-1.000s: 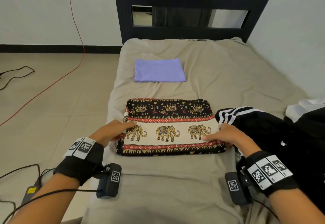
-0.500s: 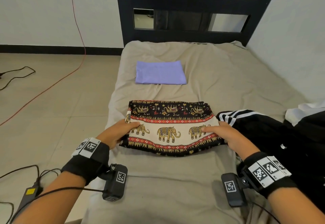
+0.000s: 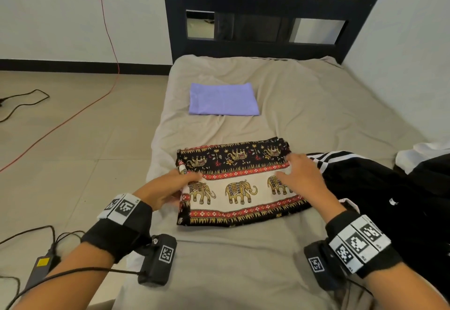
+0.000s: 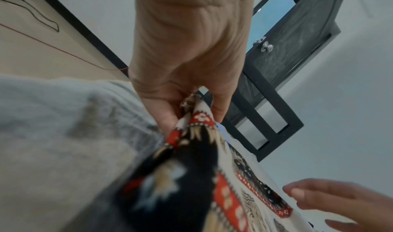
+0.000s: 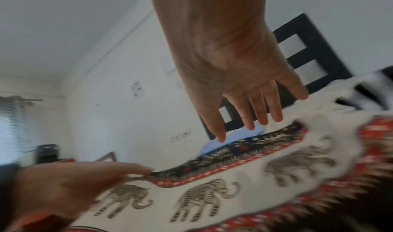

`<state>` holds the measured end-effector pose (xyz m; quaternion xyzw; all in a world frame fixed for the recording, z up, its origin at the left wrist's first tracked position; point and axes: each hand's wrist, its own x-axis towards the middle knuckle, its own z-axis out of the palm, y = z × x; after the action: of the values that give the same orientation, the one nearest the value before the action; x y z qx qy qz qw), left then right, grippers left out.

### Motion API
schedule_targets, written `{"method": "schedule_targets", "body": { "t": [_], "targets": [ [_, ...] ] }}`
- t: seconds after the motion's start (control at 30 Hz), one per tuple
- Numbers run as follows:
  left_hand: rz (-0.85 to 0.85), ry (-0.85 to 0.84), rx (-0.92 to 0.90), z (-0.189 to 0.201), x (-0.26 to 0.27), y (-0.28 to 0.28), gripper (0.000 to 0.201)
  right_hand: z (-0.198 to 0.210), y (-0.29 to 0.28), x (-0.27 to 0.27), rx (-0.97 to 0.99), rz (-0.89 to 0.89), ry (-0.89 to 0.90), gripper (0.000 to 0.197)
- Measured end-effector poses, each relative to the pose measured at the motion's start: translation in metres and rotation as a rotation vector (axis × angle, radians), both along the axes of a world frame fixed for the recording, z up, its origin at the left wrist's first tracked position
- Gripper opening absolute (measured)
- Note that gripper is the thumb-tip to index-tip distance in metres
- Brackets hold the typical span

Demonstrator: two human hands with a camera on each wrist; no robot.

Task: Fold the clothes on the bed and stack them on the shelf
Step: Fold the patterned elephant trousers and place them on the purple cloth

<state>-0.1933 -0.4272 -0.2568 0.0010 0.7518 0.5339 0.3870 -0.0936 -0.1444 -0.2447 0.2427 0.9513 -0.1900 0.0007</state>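
A folded elephant-print cloth [image 3: 241, 188] lies on the beige bed [image 3: 243, 268] in front of me. My left hand [image 3: 188, 179] pinches its left edge between thumb and fingers; the left wrist view shows that pinch [image 4: 196, 112] close up. My right hand [image 3: 287, 166] hovers over the cloth's right part with straight, spread fingers and holds nothing; the right wrist view shows the fingers [image 5: 261, 112] stretched above the print [image 5: 234, 176]. A folded purple cloth [image 3: 222, 99] lies farther up the bed. No shelf is in view.
A heap of black clothes with white stripes [image 3: 365, 183] and a white garment [image 3: 423, 154] lie at the bed's right side. A black headboard frame [image 3: 267, 3] stands behind the bed. Cables [image 3: 24, 100] and a power adapter [image 3: 41, 268] lie on the floor at left.
My right hand has let go of the cloth's right edge and moved forward over it with fingers spread. My left hand keeps hold of the left edge.
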Motion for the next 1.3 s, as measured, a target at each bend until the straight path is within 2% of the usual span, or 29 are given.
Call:
{"method": "schedule_targets", "body": {
  "t": [0.1,0.2,0.3,0.4,0.5,0.57,0.7,0.77,0.87,0.97,1.07,1.2,1.3],
  "targets": [
    [0.137,-0.047,0.036,-0.009,-0.01,0.002,0.046,0.018,-0.043,-0.011,0.064,0.185,-0.024,0.052],
    [0.271,-0.1,0.128,-0.01,-0.023,0.004,0.05,0.037,-0.088,-0.015,0.018,0.338,-0.032,0.06],
    [0.251,-0.109,0.135,-0.007,-0.032,0.008,0.055,0.032,-0.128,-0.012,0.003,0.476,-0.1,0.083],
    [0.204,-0.077,0.077,-0.008,-0.037,0.008,0.046,0.006,-0.158,0.0,-0.046,0.548,-0.213,0.114],
    [0.203,-0.075,0.064,-0.01,-0.04,0.003,0.032,-0.021,-0.174,0.01,0.09,0.518,-0.177,0.12],
    [0.226,-0.059,0.076,-0.011,-0.042,0.0,0.031,-0.029,-0.179,0.016,0.144,0.509,-0.156,0.116],
    [0.272,-0.013,0.104,-0.009,-0.036,0.003,0.024,-0.039,-0.185,0.025,0.337,0.625,-0.169,0.088],
    [0.286,0.015,0.103,-0.009,-0.033,0.002,0.027,-0.041,-0.184,0.023,0.422,0.662,-0.19,0.08],
    [0.314,0.039,0.073,-0.008,-0.027,-0.006,0.028,-0.038,-0.178,0.018,0.439,0.704,-0.162,0.072],
    [0.351,0.043,0.045,-0.002,-0.017,-0.018,0.009,-0.021,-0.168,0.018,0.277,0.764,-0.057,0.045],
    [0.404,0.034,0.02,0.0,-0.003,-0.036,0.009,0.002,-0.153,0.028,-0.068,0.789,-0.05,0.017],
    [0.427,0.039,-0.009,0.005,0.017,-0.052,0.016,0.026,-0.129,0.046,-0.361,0.726,-0.021,0.022],
    [0.45,0.123,0.013,0.023,0.032,-0.054,0.034,0.036,-0.117,0.057,-0.442,0.65,0.035,0.009]
  ]
}}
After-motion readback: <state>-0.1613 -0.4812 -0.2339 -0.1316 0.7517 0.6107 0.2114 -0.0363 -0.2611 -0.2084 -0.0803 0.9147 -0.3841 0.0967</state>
